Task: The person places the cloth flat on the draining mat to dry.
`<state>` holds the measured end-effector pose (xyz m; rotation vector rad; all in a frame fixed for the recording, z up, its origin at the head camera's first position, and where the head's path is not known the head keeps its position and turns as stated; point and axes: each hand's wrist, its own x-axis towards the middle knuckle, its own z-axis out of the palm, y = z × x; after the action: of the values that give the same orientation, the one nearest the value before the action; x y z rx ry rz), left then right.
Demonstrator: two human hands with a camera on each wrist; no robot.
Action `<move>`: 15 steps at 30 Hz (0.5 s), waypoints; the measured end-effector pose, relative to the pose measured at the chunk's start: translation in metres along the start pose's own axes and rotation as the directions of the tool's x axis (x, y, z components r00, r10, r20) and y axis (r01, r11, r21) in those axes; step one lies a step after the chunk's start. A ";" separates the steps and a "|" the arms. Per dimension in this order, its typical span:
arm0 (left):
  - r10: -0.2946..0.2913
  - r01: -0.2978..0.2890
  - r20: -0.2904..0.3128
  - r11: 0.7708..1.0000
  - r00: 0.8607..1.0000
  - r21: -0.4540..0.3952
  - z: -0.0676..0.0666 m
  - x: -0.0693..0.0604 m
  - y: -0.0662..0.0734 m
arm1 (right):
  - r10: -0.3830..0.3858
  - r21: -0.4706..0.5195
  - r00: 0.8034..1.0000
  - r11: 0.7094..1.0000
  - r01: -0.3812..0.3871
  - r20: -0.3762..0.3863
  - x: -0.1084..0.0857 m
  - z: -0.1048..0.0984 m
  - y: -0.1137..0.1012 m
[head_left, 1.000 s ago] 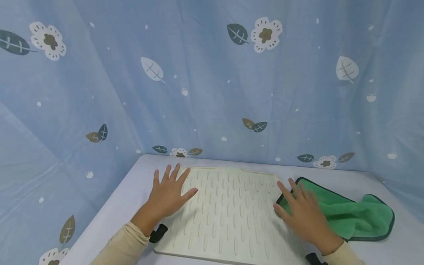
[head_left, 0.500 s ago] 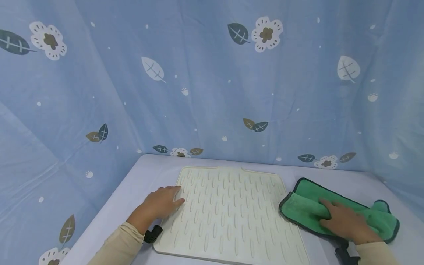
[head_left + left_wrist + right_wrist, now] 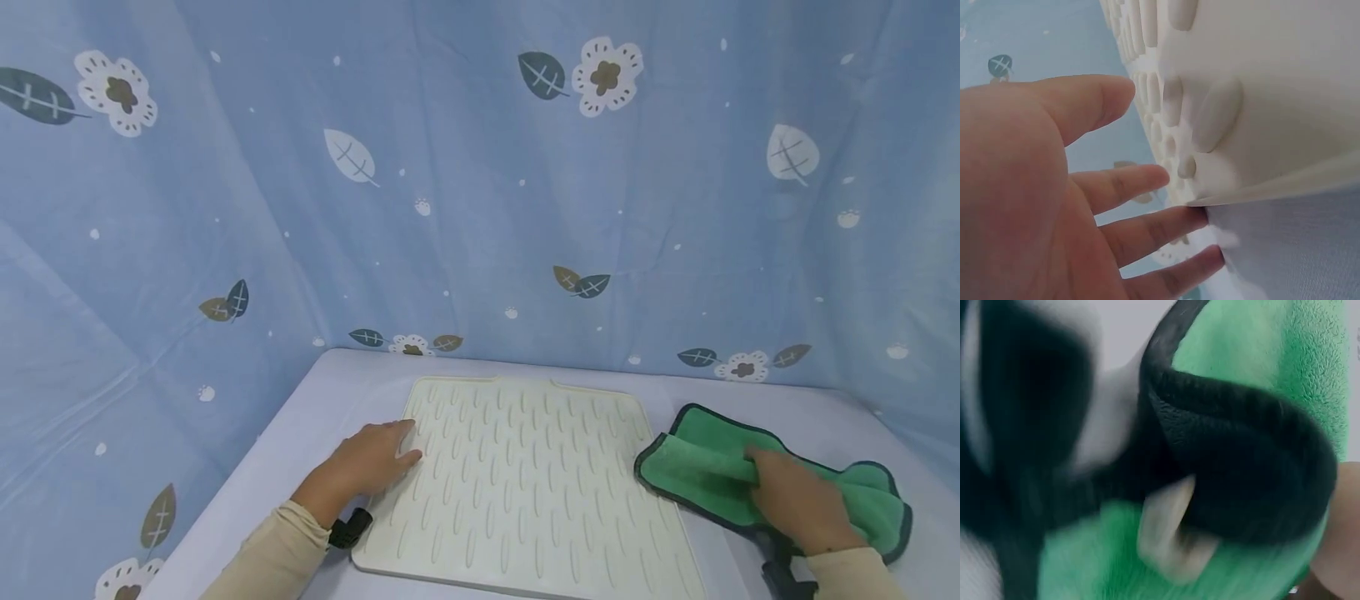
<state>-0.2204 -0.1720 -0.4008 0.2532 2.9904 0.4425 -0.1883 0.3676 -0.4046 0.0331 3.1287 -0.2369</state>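
A cream ribbed mat point(image 3: 525, 475) lies on the white table. At its left edge the left hand point(image 3: 360, 468) rests with fingers loosely extended; in the left wrist view that hand's point(image 3: 1085, 206) fingertips touch the mat point(image 3: 1279, 94) edge and the cloth-covered table. To the right of the mat, the right hand point(image 3: 802, 500) grips a green cloth point(image 3: 697, 471) with dark edging, its fingers curled into the folds. The right wrist view is blurred; green cloth point(image 3: 1229, 337) fills much of it and partly hides the fingers.
A white tabletop point(image 3: 300, 417) surrounds the mat. Blue curtains point(image 3: 465, 167) with leaf and flower prints hang behind and at the sides. Dark straps point(image 3: 350, 528) show at both wrists.
The left hand has come down from above the mat to its left edge. The right hand has moved right, from over the mat's edge onto the cloth, and gathered it.
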 end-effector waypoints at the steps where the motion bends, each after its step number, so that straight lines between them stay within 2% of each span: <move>1: 0.000 0.000 0.005 1.000 1.000 -0.016 -0.001 0.000 0.000 | 0.006 0.010 0.999 1.000 -0.005 -0.032 0.000 -0.003 -0.001; 4: 0.011 -0.010 0.016 0.999 1.000 -0.049 -0.002 0.000 -0.001 | 0.012 0.049 0.988 0.999 -0.005 -0.157 -0.002 -0.013 -0.007; 7: 0.020 -0.018 0.024 0.997 1.000 -0.070 -0.002 0.000 -0.002 | 0.022 0.089 0.962 0.996 0.002 -0.273 -0.005 -0.021 -0.016; 10: 0.027 -0.025 0.028 0.997 0.999 -0.073 -0.003 0.000 -0.003 | 0.012 0.132 0.922 0.990 0.042 -0.387 -0.009 -0.024 -0.027; 15: 0.063 -0.061 0.031 0.995 0.997 -0.079 -0.002 0.001 -0.005 | 0.004 0.182 0.840 0.977 0.113 -0.542 -0.014 -0.028 -0.050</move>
<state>-0.2226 -0.1769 -0.4001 0.3438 2.9315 0.5539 -0.1749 0.3225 -0.3698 0.0113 3.6524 -0.6686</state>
